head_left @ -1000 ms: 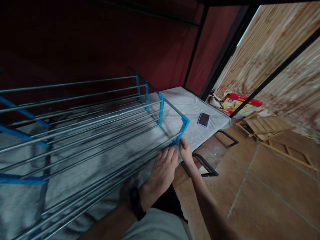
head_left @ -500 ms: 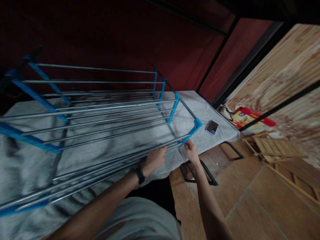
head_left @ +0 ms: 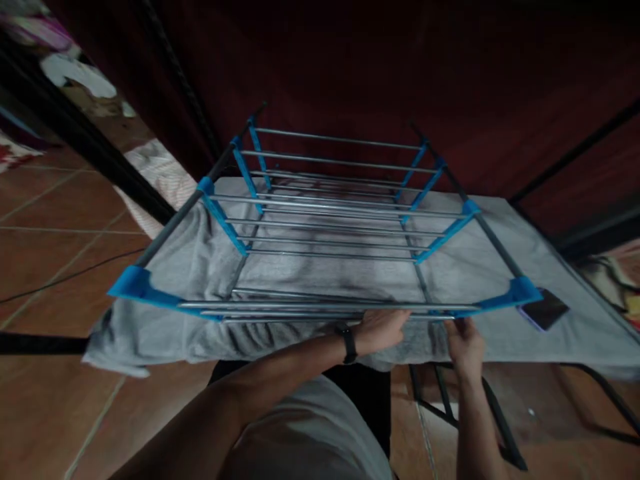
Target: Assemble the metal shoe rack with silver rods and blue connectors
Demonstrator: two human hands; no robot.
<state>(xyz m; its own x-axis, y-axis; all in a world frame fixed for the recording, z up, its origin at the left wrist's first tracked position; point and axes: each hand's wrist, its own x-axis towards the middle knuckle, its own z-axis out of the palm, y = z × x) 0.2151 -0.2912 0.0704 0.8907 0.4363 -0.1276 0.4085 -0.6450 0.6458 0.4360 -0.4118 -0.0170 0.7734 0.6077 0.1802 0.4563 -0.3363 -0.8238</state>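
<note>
A metal rack (head_left: pixel 523 291) with blue plastic brackets and thin silver rods rests on a grey cloth cover (head_left: pixel 175 333). My left hand (head_left: pixel 383 328), with a black band on the wrist, is closed around the front rods, right of their middle. Its fingertips are partly hidden by the rods. At the right end of those rods, my right hand (head_left: pixel 466 343) grips near the lower blue bracket, thumb and fingers pressed together. The blue left corner bracket (head_left: pixel 135 283) is untouched. The front rods lie close together, while the rods behind stand in spaced tiers.
A dark phone (head_left: pixel 545 310) lies on the cover beside the rack's right corner. A dark red curtain or wall (head_left: pixel 340 73) rises behind. Black metal bars (head_left: pixel 107 147) run along the left and right sides. Below is a tiled floor (head_left: pixel 55 393), with a thin cable (head_left: pixel 75 272) at left.
My view has turned left, so the rack's whole left end now shows. Both hands stay by the right part of the front rods. The left hand's pointing finger has folded in.
</note>
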